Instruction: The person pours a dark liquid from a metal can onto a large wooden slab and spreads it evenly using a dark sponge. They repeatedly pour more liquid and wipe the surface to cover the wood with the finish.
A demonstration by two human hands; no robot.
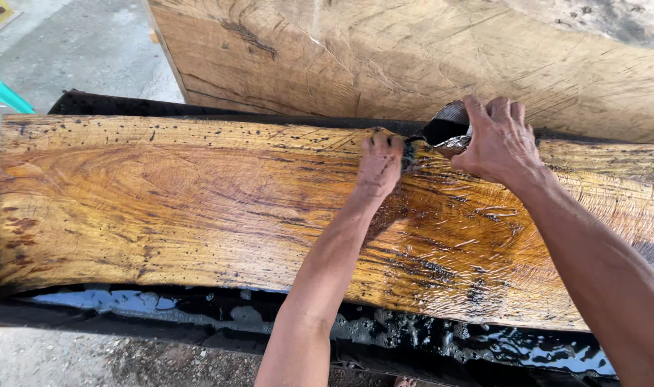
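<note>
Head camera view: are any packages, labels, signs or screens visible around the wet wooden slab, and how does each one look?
None: no package, label, sign or screen shows in this view.
Nearest thing of that kind: a small container, dark inside with a shiny rim, tilted in the right hand at the far edge of the wet slab; no label shows on it.
The left hand presses on the slab beside it.
</note>
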